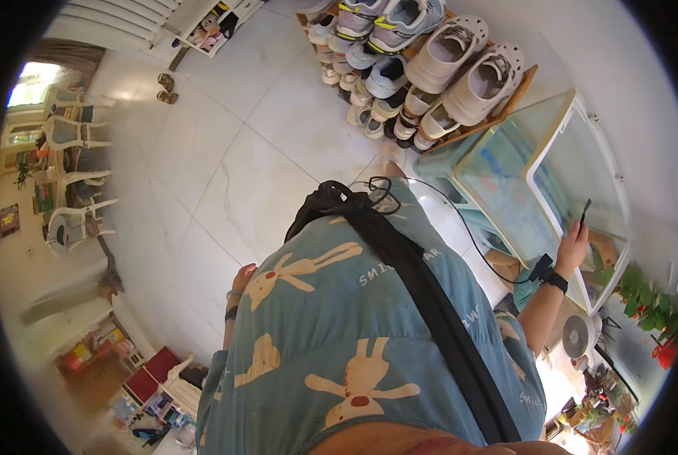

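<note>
My right hand [572,247], with a black band [557,282] on its wrist, is closed around a thin black stick-like thing [585,215]. Its upper end sticks out above my fingers; what it belongs to is hidden. The hand is over the white-rimmed glass tank [532,178] on my right, near its rim. At my left side, my left hand [243,277] hangs low beside my patterned blue shirt [316,303]. The shirt covers part of it, and its finger position is unclear. A black strap [437,318] crosses my front to a black bag [335,199].
Ahead on the right, a wooden rack [517,95] bears several shoes and a pair of beige clogs [487,87]. A black cord [468,227] loops toward my right arm. A small fan [575,336] and a plant with red flowers [654,303] are at the right. White chairs [70,178] stand far left.
</note>
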Available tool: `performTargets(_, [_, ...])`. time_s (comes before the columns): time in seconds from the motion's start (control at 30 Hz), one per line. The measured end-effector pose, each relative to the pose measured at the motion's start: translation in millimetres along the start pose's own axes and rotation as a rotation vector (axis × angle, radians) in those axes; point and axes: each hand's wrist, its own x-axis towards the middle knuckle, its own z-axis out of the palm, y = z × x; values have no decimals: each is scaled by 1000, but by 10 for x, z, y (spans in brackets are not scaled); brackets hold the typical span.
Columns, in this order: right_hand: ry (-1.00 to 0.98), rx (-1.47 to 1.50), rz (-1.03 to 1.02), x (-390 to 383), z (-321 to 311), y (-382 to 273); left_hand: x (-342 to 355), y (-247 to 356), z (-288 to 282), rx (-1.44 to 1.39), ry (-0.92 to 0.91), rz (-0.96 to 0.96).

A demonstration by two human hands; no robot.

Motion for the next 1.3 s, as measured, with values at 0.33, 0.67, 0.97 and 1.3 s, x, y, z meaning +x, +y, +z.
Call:
performTargets(0.33, [-18,43,-32,38,-52,235,-180,-320,234,-6,-66,112])
performTargets(0.67, [195,-127,-130,3,-91,234,269,1309,-442,106,-5,-36])
performTargets(0.97, [543,250,-570,99,-12,-2015,726,2374,-999,13,79,-35])
performTargets(1.3, [-1,525,-762,238,764,-3237,739,2571,-1448,-94,166,-169])
